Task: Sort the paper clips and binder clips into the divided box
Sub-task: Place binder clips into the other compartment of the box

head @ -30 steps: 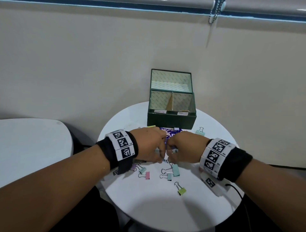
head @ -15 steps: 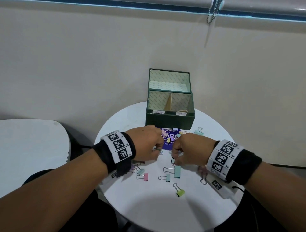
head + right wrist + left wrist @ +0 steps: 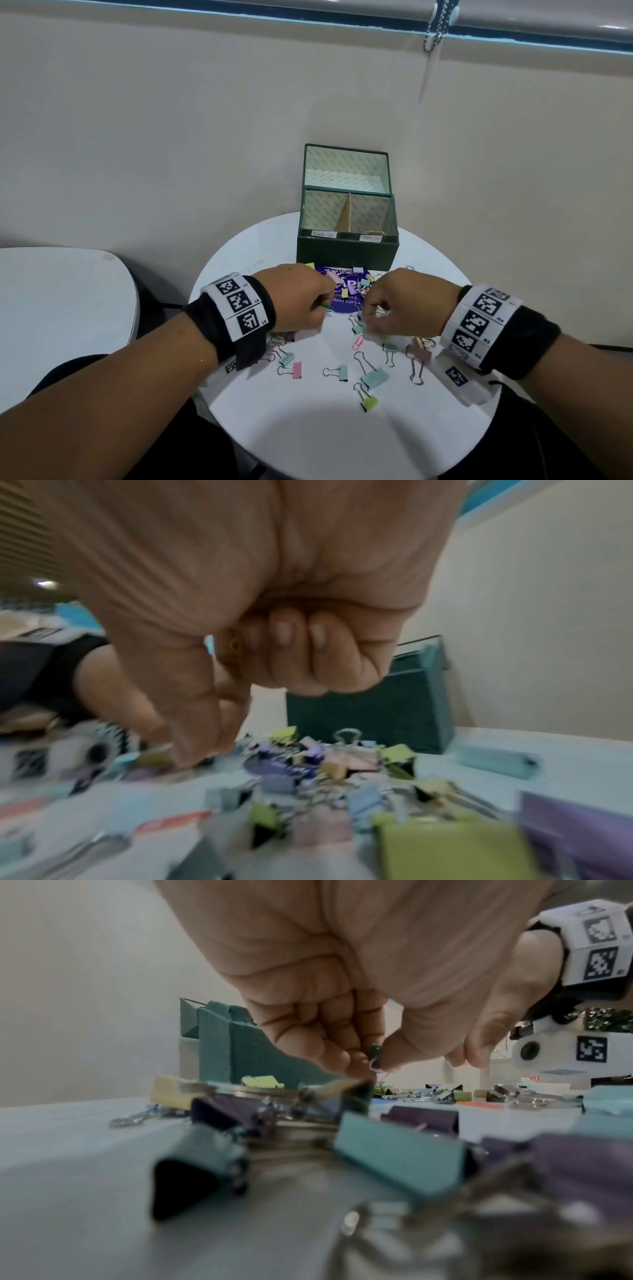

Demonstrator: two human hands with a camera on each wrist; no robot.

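Note:
The green divided box (image 3: 346, 246) stands open at the back of the round white table (image 3: 308, 428), with two labelled compartments at its front. A pile of pastel binder clips (image 3: 356, 286) lies on a purple card (image 3: 342, 305) before it. My left hand (image 3: 322, 306) pinches a green paper clip (image 3: 375, 1050) between thumb and fingers just above the pile. My right hand (image 3: 368, 313) has thumb and forefinger down at the table (image 3: 202, 753), its other fingers curled round a small yellow clip (image 3: 234, 642). A pink paper clip (image 3: 358, 342) lies just below it.
Loose binder clips lie nearer me: mint (image 3: 375, 377), green (image 3: 369, 401), pink (image 3: 297, 370) and mauve (image 3: 418, 354). A second white table (image 3: 61, 294) sits to the left. The wall rises right behind the box.
My hands have drawn apart from the centre, uncovering the purple card and more clips. The left hand now shows a green paper clip in its pinch.

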